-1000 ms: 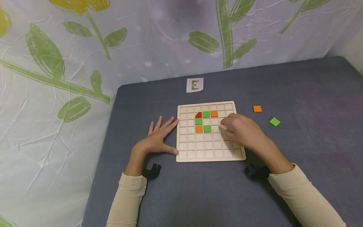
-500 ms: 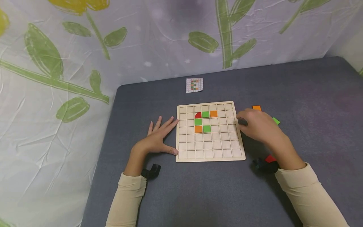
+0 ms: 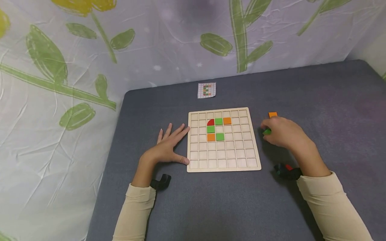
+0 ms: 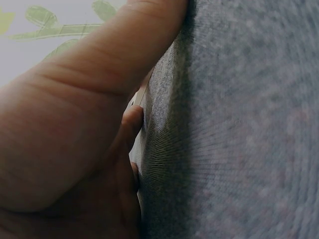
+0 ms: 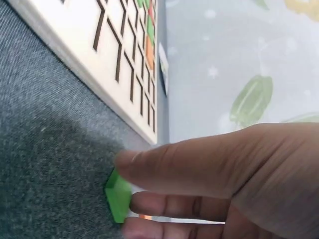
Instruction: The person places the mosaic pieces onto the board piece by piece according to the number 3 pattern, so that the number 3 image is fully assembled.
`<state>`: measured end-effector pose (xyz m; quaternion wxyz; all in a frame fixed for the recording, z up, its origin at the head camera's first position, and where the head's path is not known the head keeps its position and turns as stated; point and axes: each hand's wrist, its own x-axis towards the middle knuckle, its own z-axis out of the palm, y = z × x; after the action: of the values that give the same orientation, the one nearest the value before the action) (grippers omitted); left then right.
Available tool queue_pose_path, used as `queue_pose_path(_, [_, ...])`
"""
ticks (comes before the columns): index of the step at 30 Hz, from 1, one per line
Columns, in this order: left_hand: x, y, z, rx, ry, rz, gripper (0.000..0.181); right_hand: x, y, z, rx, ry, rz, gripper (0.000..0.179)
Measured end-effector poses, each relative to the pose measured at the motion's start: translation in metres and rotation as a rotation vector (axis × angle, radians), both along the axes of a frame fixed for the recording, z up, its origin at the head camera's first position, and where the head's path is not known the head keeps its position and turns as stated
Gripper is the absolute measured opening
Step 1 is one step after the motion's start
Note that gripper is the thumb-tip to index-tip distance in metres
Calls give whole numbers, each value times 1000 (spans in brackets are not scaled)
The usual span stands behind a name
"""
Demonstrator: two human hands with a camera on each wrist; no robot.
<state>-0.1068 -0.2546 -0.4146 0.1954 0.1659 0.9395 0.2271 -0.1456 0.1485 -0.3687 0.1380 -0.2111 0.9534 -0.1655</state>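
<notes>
Grid board [image 3: 235, 154]: six tiles [image 3: 211, 129] in | its right: my right hand [image 3: 284, 132] pinches green tile [image 3: 267, 132]; orange tile [image 3: 272, 114], red piece [image 3: 288, 167] remain | left edge: left hand [image 3: 164, 149] splayed, empty

From here I read the grid board [image 3: 227, 154] as smooth matt wood, the table covering [image 3: 199, 204] as rough cloth, the creased wall sheet [image 3: 172, 43] as faintly glossy, the pattern card [image 3: 206, 90] as paper, the green tile [image 5: 118, 198] as smooth.
</notes>
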Motion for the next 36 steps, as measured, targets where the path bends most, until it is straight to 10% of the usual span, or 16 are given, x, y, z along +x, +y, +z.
queue_pose_path(36, [1, -1, 0, 9, 0, -4, 125, -4, 6, -10, 0, 26, 10, 9])
